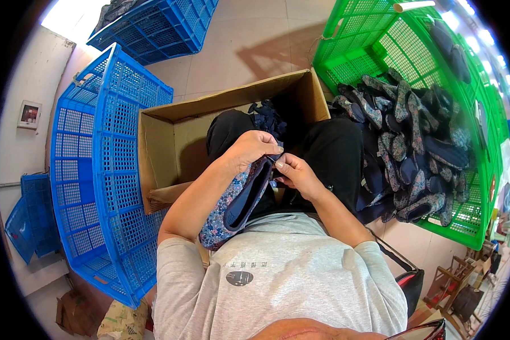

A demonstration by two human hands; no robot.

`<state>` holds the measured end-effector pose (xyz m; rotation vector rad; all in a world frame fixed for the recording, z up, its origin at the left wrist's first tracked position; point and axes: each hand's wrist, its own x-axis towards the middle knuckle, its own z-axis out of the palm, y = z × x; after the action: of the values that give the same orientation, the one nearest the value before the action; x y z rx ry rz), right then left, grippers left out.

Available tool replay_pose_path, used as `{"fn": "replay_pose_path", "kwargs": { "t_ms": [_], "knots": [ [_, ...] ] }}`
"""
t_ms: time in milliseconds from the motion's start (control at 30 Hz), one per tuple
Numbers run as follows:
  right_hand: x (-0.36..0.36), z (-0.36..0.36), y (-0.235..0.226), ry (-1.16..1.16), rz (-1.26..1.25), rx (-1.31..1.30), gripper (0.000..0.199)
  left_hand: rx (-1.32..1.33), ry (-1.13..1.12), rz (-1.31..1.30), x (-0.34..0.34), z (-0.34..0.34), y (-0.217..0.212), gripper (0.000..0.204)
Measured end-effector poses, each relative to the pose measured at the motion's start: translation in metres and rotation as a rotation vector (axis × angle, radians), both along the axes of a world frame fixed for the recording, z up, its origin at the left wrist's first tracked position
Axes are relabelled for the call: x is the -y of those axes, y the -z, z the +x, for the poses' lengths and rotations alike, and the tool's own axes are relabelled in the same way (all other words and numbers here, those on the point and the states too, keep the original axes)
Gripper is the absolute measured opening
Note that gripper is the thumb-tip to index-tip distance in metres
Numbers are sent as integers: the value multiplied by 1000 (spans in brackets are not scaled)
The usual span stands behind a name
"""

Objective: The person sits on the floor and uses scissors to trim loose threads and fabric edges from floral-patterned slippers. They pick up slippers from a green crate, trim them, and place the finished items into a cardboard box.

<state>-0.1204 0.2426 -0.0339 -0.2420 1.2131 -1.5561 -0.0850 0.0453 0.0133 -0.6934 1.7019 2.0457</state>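
Observation:
A dark blue slipper [217, 220] with a small flower pattern hangs over my lap, its long opening turned toward my body. At its upper end, my left hand [253, 149] pinches the edge between thumb and fingers. Close beside it, my right hand [298, 174] is closed on the same end, fingertips nearly touching the left ones. What small part lies between the fingertips is too small to make out. Beyond my knees, a cardboard box [160, 141] stands with dark blue cloth pieces [268, 118] in it, partly hidden by my legs.
To the right, a green plastic crate [354, 37] lies tipped, with a heap of flowered slippers [402, 139] spilling from it. A tall blue crate [127, 153] stands left of the box. Another blue crate [164, 34] sits farther off. A black bag [411, 286] lies behind my right elbow.

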Motion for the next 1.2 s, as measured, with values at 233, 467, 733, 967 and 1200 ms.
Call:
{"fn": "replay_pose_path", "kwargs": {
  "t_ms": [233, 467, 733, 967, 1200],
  "knots": [
    [4, 1, -2, 50, 9, 18, 18, 13, -2, -3, 0, 0, 3, 9],
    [0, -2, -13, -37, -10, 108, 24, 13, -36, 10, 0, 0, 0, 9],
    [2, 2, -10, -12, -18, 43, 25, 2, -31, -13, 1, -1, 2, 9],
    [5, 5, -14, 37, 35, -15, 20, 10, -27, -16, 0, -1, 1, 9],
    [9, 11, -16, 116, 15, 7, 17, 8, -28, -40, 0, -1, 5, 8]
  ]
}}
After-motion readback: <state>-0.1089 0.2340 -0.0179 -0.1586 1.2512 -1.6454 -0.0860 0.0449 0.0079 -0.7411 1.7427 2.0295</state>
